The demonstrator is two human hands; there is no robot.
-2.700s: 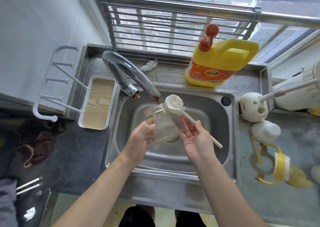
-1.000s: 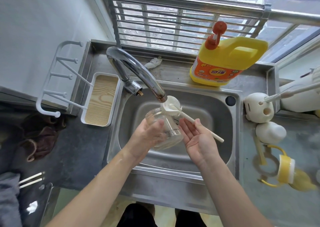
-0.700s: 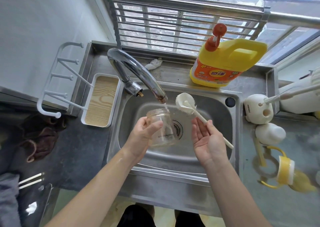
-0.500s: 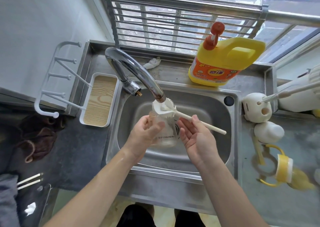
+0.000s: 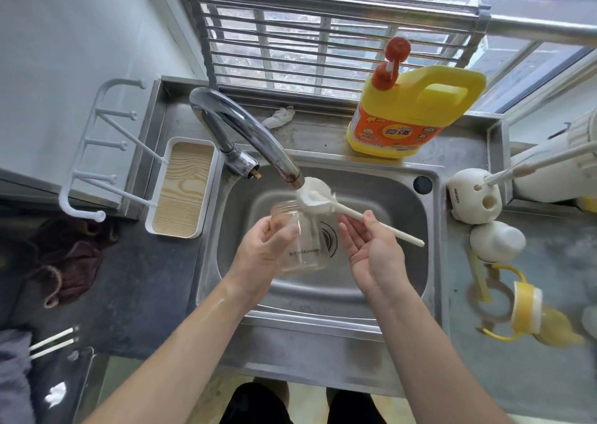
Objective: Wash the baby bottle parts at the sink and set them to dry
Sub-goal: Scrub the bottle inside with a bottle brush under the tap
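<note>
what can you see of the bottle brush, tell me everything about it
The brush is cream-white and plastic-looking: a rounded, fuzzy head on a long, thin, straight handle. It is tilted, head up-left just under the faucet spout, at the rim of the clear bottle, handle running down-right. The right hand pinches the handle near its middle; its end sticks out beyond.

**Where things sit around my sink**

My left hand (image 5: 261,252) holds the bottle (image 5: 303,249) over the sink (image 5: 307,325), left of my right hand (image 5: 374,255). That hand pinches the brush (image 5: 318,199), whose head sits beside the bottle's mouth, just under the tap (image 5: 245,129). The soap jug (image 5: 410,113) stands behind the basin. The tray (image 5: 181,188) lies to its left, with a cloth (image 5: 71,255) further left. The brush holder (image 5: 475,197) sits on the right counter.
</note>
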